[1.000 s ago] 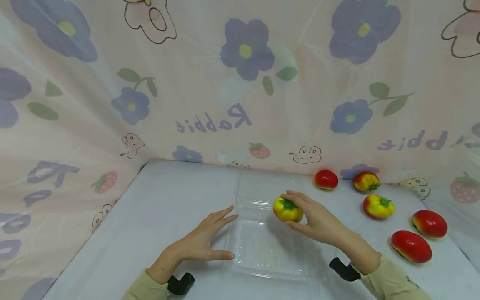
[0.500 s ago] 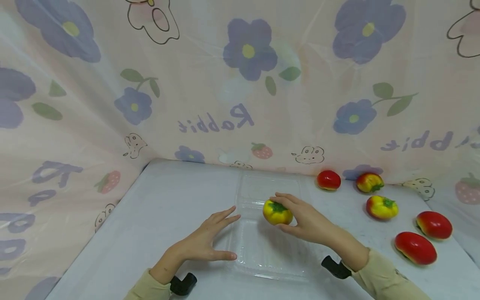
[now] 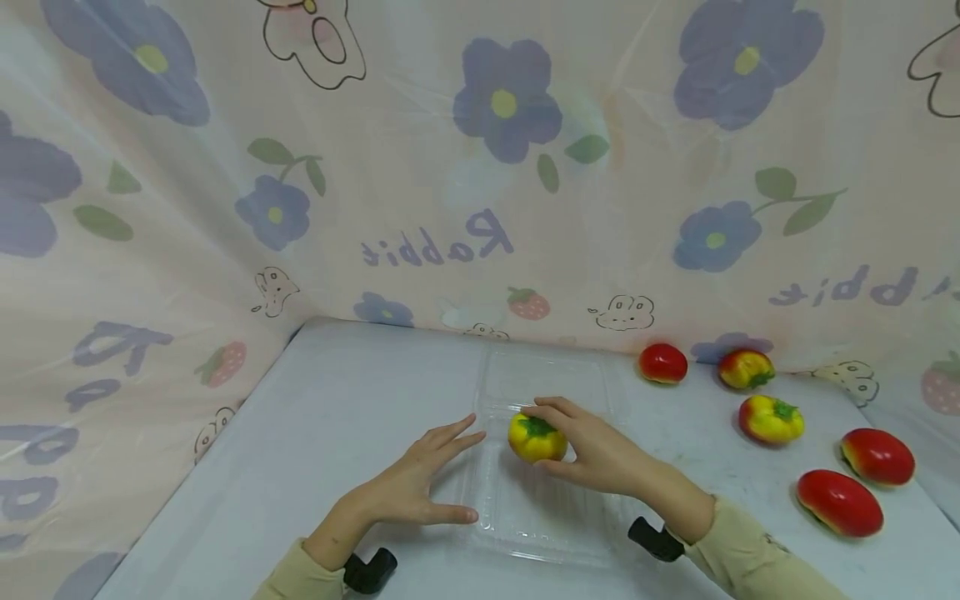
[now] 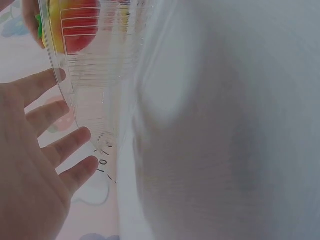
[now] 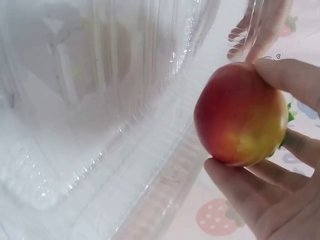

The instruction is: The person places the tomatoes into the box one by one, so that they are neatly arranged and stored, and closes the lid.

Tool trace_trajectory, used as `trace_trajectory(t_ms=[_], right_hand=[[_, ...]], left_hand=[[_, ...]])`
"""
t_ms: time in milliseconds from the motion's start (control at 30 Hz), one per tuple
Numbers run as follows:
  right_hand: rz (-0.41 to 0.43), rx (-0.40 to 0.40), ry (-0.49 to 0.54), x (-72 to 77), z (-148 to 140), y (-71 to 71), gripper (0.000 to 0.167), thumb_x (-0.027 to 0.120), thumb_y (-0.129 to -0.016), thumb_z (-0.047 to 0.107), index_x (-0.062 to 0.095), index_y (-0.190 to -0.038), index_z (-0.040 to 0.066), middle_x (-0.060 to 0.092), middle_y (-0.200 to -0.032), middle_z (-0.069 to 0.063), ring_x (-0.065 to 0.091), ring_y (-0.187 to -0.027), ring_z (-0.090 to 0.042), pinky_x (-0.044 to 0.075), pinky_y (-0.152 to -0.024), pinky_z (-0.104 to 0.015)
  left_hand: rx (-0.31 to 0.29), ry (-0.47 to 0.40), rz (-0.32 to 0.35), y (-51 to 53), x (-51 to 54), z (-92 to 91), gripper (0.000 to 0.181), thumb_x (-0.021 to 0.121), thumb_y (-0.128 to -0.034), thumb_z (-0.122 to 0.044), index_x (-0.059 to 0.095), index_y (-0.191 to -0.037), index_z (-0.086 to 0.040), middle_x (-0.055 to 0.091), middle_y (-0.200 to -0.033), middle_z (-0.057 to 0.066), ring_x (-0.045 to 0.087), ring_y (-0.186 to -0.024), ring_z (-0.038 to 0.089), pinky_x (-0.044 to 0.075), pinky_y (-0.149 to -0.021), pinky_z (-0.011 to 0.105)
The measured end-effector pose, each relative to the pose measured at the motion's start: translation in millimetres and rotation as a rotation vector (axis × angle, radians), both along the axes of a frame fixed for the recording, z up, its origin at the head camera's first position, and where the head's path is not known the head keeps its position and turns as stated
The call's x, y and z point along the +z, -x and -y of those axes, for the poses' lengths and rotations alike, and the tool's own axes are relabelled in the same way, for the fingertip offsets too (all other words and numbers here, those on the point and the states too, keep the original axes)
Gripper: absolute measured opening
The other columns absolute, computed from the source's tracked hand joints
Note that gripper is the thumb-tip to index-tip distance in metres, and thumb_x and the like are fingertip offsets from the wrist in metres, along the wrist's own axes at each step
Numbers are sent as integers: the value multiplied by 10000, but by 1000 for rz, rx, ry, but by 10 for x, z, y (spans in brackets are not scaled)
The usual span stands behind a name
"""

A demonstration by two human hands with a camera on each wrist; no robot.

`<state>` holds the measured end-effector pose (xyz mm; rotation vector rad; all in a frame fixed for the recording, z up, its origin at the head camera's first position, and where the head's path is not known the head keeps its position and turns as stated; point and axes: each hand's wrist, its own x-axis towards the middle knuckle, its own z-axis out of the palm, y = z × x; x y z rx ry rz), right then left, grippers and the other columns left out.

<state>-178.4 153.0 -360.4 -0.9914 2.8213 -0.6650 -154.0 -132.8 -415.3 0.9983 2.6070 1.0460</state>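
A yellow and red bell pepper (image 3: 534, 443) with a green top is gripped by my right hand (image 3: 598, 454), thumb on one side and fingers on the other. They are over a clear plastic clamshell box (image 3: 551, 527), which lies opened out on the white table. In the right wrist view the pepper's red underside (image 5: 235, 117) faces the camera, above the see-through box. My left hand (image 3: 411, 482) is spread at the box's left side, holding nothing. Its fingertips come close to the rim (image 4: 70, 102) in the left wrist view; whether they touch it I cannot tell.
On the right of the table (image 3: 360, 375) lie more peppers: a yellow one (image 3: 770, 419), a red-yellow one (image 3: 746, 369), and red-sided ones at the back (image 3: 663, 363) and the right (image 3: 840, 502). A printed curtain (image 3: 420, 167) rises behind the table and along its left.
My right hand has carried the bell pepper leftward and slightly toward me, from the box's right part to nearer its left side. The left hand stays spread in place. The view has shifted slightly.
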Motion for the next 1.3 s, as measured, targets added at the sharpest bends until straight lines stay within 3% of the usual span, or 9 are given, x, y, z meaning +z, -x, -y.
trace_trajectory(t_ms=[133, 333, 800, 1300], right_hand=[[-11, 28, 16, -44, 33, 32, 607, 757, -826, 290, 508, -1371, 195, 495, -1358, -69, 566, -1146, -255, 514, -937, -464], [-40, 81, 24, -106, 87, 67, 597, 769, -810, 306, 528, -1348, 206, 521, -1301, -19, 571, -1117, -193, 515, -950, -417], [-85, 137, -44, -281, 196, 96, 585, 763, -812, 323, 548, -1339, 190, 533, -1368, -53, 516, -1237, -243, 468, -1007, -454], [-136, 148, -68, -322, 204, 88, 625, 781, -797, 306, 512, -1354, 220, 488, -1347, -89, 537, -1168, -249, 513, -951, -427]], left_hand=[[3, -4, -1, 4, -7, -1, 877, 719, -779, -538, 290, -1508, -310, 88, -1617, -78, 195, -1441, 318, 250, -1086, 652], [-8, -16, -9, 8, -11, -4, 882, 719, -784, -527, 312, -1508, -232, 110, -1622, -2, 207, -1432, 332, 259, -1072, 664], [-5, -19, -4, 12, -37, -7, 874, 717, -783, -528, 300, -1509, -278, 113, -1624, 8, 204, -1436, 332, 264, -1064, 675], [-6, -16, 16, 17, -38, -7, 880, 724, -789, -506, 292, -1515, -258, 100, -1625, 15, 189, -1441, 361, 266, -1050, 694]])
